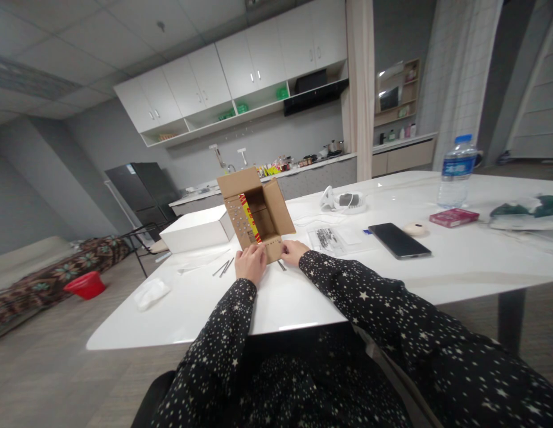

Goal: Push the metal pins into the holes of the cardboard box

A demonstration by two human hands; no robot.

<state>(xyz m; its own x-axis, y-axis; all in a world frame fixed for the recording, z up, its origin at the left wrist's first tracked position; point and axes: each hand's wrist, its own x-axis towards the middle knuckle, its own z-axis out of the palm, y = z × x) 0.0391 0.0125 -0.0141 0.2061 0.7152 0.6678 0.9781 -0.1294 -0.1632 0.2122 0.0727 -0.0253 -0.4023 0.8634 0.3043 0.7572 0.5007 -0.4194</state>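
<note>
A small cardboard box (257,214) stands open on the white bench (459,261), just ahead of the person, its flaps up and its mouth turned toward the camera; the left hand (250,263) rests against its lower left corner, the right hand (294,251) against its lower front edge, fingers curled onto the card rather than clamped round it; I judge it light, thin and easily creased, so the folded corners look the firmest hold; loose nails (223,267) lie just left of it, a phone (399,240) well to the right.
</note>
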